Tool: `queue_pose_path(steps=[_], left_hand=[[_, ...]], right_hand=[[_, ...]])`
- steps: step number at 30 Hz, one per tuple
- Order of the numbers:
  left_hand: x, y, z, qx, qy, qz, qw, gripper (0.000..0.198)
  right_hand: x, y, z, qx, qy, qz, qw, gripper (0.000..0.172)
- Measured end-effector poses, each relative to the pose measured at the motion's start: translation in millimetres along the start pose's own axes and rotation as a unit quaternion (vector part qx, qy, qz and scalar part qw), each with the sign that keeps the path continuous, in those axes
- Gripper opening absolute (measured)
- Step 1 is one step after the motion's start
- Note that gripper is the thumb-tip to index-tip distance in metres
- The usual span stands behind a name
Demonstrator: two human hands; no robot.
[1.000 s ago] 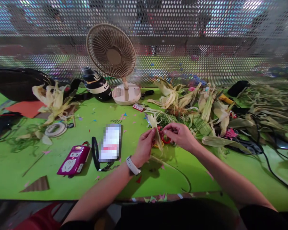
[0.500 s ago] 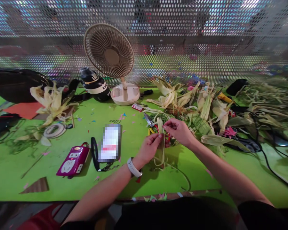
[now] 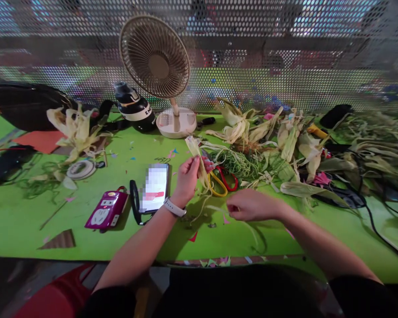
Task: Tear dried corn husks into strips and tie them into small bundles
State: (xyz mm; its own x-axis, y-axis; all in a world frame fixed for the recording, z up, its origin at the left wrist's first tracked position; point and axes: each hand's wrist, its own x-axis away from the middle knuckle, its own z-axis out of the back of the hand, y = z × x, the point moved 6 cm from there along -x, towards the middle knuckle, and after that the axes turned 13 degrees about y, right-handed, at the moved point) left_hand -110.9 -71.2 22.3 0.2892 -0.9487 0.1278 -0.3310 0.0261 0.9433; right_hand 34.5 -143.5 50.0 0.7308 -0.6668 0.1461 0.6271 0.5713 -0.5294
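My left hand [image 3: 186, 179] is raised above the green table [image 3: 26, 221] and pinches a pale corn husk [image 3: 198, 160] that stands upright in its fingers. A thin strip torn from the husk [image 3: 215, 207] runs down toward my right hand [image 3: 248, 205], which is lower, near the table, with its fingers pinched on that strip. Red- and yellow-handled scissors [image 3: 223, 182] lie just behind both hands. A white watch [image 3: 174, 206] is on my left wrist.
A phone [image 3: 155, 187], a black strap loop and a magenta power strip [image 3: 106, 212] lie left of my hands. A beige desk fan [image 3: 159, 66] and a black bottle [image 3: 134, 108] stand at the back. Husk heaps [image 3: 285, 141] and cables cover the right; another husk bundle [image 3: 73, 130] lies left.
My left hand lifted the husk up and to the left. My right hand pulled down and toward me, tearing a thin strip away from the husk.
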Motion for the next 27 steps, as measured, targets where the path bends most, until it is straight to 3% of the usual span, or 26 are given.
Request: queue_pose_path(steps=[3,5,7,9,15,20,27], left_hand=[[7.2,4.1,-4.3,-0.049,-0.017,-0.023,0.998,0.027],[14.4,5.7,-8.8,-0.080,-0.030,-0.033,0.996,0.027],[22.3,5.9,-13.3,-0.095,-0.044,-0.048,0.993,0.026],[29.5,4.3,-16.7,-0.103,-0.057,-0.068,0.991,0.027],[41.2,-10.7,-19.5,-0.129,-0.102,-0.046,0.985,0.021],[42.1,-21.9,-19.8,-0.082,-0.127,0.034,0.988,0.028],[45.3,-25.3,-21.4,-0.044,-0.128,0.096,0.986,0.038]], right_hand=[[3.3,-1.9,24.5,-0.221,0.036,-0.003,0.975,0.016],[2.0,7.0,38.6,-0.379,0.149,-0.068,0.911,0.023],[-0.5,16.8,39.3,-0.469,0.249,-0.120,0.839,0.027],[-6.9,21.2,29.5,-0.495,0.285,-0.146,0.808,0.029],[-20.9,25.9,16.3,-0.440,0.305,-0.145,0.832,0.032],[-18.7,28.4,19.0,-0.427,0.295,-0.157,0.840,0.028],[-18.0,30.9,19.4,-0.376,0.296,-0.150,0.865,0.021]])
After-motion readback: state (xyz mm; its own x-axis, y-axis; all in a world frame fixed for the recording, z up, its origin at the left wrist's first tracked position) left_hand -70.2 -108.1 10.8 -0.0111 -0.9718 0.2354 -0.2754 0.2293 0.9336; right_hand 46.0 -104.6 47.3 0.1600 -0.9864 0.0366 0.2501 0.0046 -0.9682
